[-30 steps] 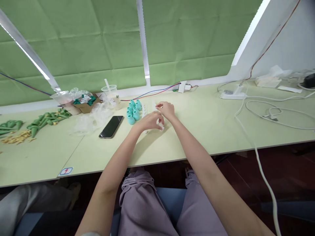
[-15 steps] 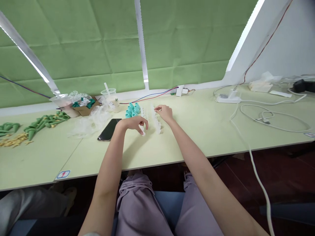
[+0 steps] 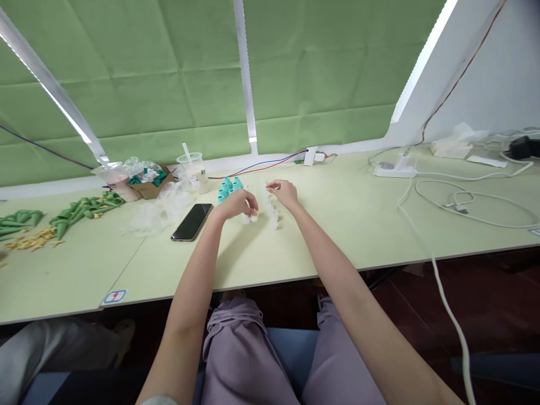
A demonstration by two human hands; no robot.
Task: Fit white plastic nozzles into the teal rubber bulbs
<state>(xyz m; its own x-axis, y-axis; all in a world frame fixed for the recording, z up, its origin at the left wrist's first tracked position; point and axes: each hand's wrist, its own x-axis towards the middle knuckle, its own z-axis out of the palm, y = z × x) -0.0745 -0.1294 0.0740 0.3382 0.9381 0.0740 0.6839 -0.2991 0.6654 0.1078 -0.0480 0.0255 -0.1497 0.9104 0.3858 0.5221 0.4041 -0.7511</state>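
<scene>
On the table a row of small white translucent pieces [image 3: 273, 215] runs away from me, and more white pieces [image 3: 247, 220] lie left of it. My left hand [image 3: 237, 205] is over the left pieces, its fingers closed on a small white piece [image 3: 253, 216]. At the far end of the right row, my right hand [image 3: 286, 194] has thumb and index finger pinched; what is between the fingertips is too small to make out. Several turquoise tube-like pieces [image 3: 221, 194] stand just beyond my left hand, which partly hides them.
A black phone [image 3: 192, 223] lies left of my left forearm. Behind it are a crumpled clear bag [image 3: 154, 211], two drink cups and a cardboard box [image 3: 149, 190]. Green cone-shaped parts [image 3: 86, 209] and yellow pieces [image 3: 31, 241] are far left. A power strip [image 3: 395, 170] and white cables are right.
My left fingers have come together on a small white piece, and the hand has shifted slightly right. My right hand stays pinched at the row's far end. The view has turned slightly.
</scene>
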